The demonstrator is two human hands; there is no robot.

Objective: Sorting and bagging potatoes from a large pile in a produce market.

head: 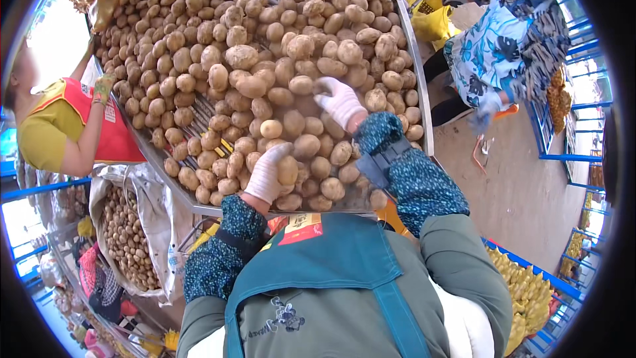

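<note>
Many brown potatoes (242, 56) cover a slatted metal sorting table (425, 109) before me. My left hand (271, 174), in a white knit glove, is near the table's front edge with its fingers around a potato (287, 170). Farther up and to the right, my right hand (342, 102), gloved the same way, is over the potatoes with its fingers apart and blurred; no potato shows clearly in it. One paler potato (271, 129) lies just above my left hand. Bare slats show through a gap left of the middle.
A person in a red apron (107, 129) stands at the table's left side, another in a patterned smock (497, 49) at the right. A white sack of potatoes (174, 238) stands lower left. Yellow sacks (432, 15) are beyond the right edge, near a co-worker's gloved hand.
</note>
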